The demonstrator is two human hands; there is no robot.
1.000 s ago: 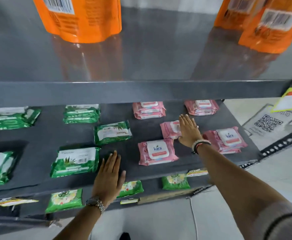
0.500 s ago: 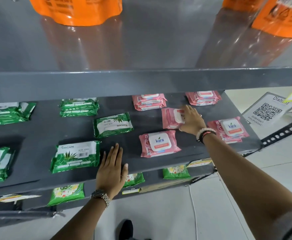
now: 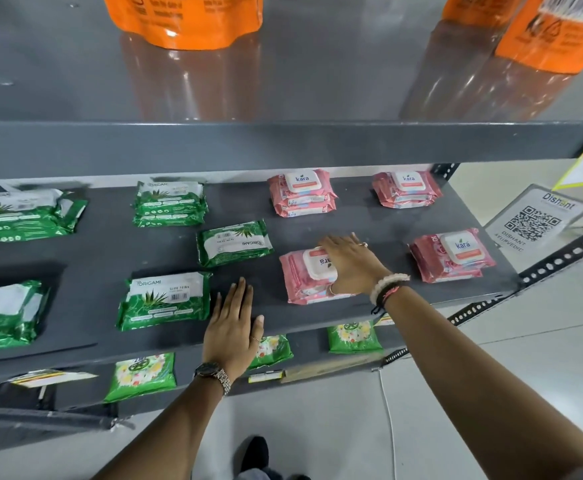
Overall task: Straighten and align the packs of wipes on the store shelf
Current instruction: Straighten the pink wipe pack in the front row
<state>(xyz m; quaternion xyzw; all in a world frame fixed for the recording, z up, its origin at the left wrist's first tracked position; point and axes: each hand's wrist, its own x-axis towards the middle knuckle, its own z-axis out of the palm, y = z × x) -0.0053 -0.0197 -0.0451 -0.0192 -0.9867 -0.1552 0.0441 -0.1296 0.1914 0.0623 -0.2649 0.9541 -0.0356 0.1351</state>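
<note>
On the grey middle shelf (image 3: 110, 251), green Origami wipes packs lie to the left and pink Kara packs to the right. My right hand (image 3: 352, 265) grips a pink pack (image 3: 300, 271) with its label turned away from me, lying on top of another pink pack near the front edge. Flat on the bare shelf near the front edge lies my left hand (image 3: 231, 327), fingers apart, holding nothing. One green pack (image 3: 233, 242) lies tilted out of line. Other green packs (image 3: 165, 299) (image 3: 169, 204) and pink stacks (image 3: 300, 194) (image 3: 406, 188) (image 3: 452, 254) sit in rough rows.
The upper shelf's front lip (image 3: 283, 143) overhangs the wipes, with orange pouches (image 3: 182, 19) standing on it. A QR code sign (image 3: 532, 223) stands off the shelf's right end. A lower shelf holds flowered green packs (image 3: 141, 375). More green packs (image 3: 23, 216) fill the far left.
My right hand took the pink pack from the middle row and brought it forward onto the front pink pack. My left hand stayed flat on the shelf.
</note>
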